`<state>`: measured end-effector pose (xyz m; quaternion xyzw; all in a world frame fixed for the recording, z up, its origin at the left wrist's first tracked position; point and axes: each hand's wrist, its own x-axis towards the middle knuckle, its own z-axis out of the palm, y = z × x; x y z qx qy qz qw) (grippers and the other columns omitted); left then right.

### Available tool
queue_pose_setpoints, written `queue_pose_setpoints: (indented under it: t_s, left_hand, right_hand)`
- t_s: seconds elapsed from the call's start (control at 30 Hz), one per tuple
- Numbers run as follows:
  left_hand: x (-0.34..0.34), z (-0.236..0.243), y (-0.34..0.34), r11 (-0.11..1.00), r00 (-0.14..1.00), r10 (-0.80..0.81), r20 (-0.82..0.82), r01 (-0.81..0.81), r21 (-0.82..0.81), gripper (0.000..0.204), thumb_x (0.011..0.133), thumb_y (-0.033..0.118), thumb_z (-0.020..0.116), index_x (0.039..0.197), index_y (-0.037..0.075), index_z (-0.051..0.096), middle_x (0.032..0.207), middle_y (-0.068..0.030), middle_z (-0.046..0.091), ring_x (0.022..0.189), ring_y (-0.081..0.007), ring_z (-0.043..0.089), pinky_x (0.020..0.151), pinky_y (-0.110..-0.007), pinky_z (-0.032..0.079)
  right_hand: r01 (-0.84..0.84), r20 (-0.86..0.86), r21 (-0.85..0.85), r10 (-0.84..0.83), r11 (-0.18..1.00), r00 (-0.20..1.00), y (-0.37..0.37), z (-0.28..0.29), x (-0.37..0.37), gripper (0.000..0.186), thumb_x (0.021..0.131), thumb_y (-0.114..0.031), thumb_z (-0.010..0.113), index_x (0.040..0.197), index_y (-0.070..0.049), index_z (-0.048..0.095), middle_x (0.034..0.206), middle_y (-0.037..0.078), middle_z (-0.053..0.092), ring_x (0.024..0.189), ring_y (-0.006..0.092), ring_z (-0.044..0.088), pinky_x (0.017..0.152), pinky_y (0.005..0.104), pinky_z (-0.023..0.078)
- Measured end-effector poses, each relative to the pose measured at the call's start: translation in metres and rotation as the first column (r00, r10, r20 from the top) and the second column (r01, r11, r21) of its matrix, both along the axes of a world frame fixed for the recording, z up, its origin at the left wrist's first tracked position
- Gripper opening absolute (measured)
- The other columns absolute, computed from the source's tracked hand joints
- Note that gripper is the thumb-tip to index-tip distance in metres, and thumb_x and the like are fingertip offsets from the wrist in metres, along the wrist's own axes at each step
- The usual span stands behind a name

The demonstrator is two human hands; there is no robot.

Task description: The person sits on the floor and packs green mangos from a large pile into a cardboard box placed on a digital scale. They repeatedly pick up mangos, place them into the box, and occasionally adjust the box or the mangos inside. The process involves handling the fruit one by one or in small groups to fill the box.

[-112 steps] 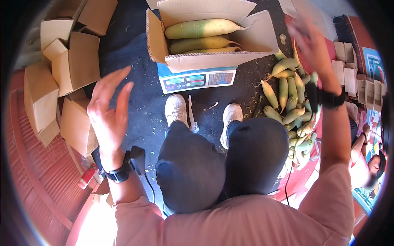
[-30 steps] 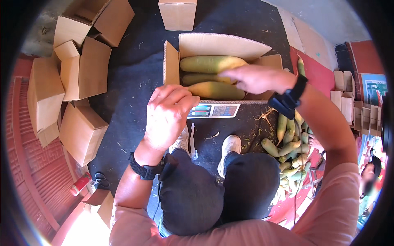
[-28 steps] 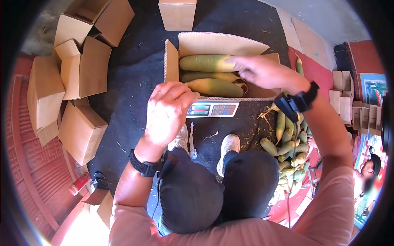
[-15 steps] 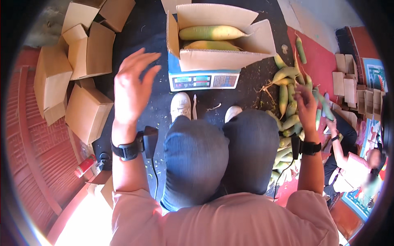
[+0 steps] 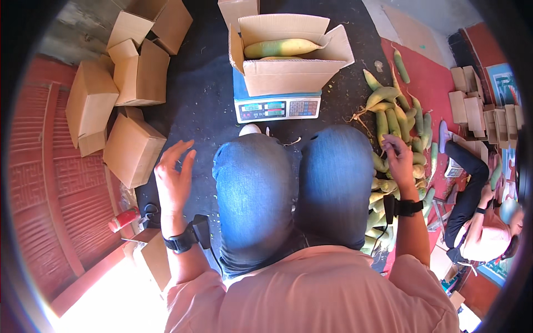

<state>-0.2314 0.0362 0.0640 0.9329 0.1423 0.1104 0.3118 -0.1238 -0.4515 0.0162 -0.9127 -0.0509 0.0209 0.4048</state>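
So compared with a second ago, both hands have come off the box and dropped back to the person's sides. The right hand (image 5: 398, 161) was up over the open cardboard box (image 5: 288, 61) touching the long yellow-green gourds in it, and now it's down at the pile of gourds (image 5: 391, 119) on the floor to the right of the knees. The fingers look loosely curled right over the top of the heap, touching or nearly touching a gourd, but I can't tell if it's actually got a grip on 1 yet. Half a second ago it was already over that pile, so it's just settled lower.

The left hand (image 5: 173, 180) was hovering near the front of the box before; now it's beside the left knee, open, fingers spread, holding nothing.

The box sits on the digital scale (image 5: 277, 107), straight ahead past the knees, with at least 2 gourds (image 5: 283, 47) lying lengthwise inside. My read: a gourd just went in and the right hand is going back for another, so the box is only partly filled.

Other stuff: a stack of empty cardboard boxes (image 5: 119, 94) to the left, and another person (image 5: 477, 205) sitting at the far right.
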Motion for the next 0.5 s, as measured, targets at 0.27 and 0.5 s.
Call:
queue_pose_setpoints:
  t_s: [0.27,0.5]
  left_hand:
    - [0.017,0.02,-0.016,0.992,0.992,-0.123,0.036,0.123,-0.003,0.021,0.083,0.008,0.064,0.104,0.004,0.067,0.106,-0.0175,0.066,0.107,-0.0317,0.061,0.091,-0.039,0.046]
    - [0.076,0.031,-0.019,0.954,0.954,-0.299,0.008,0.299,-0.007,0.025,0.08,0.004,0.066,0.105,0.004,0.067,0.106,-0.0178,0.066,0.107,-0.0321,0.06,0.091,-0.038,0.047]
  right_hand:
    - [0.036,-0.013,-0.012,-0.036,0.999,0.999,-0.014,-0.011,-0.015,0.022,0.088,0.003,0.05,0.107,0.001,0.061,0.088,0.01,0.065,0.08,0.0152,0.065,0.074,0.0271,0.051]
    - [0.05,0.021,0.235,-0.057,0.971,0.998,0.01,0.008,0.037,0.019,0.09,-0.001,0.052,0.107,0.003,0.06,0.089,0.008,0.065,0.082,0.0114,0.063,0.074,0.0254,0.051]
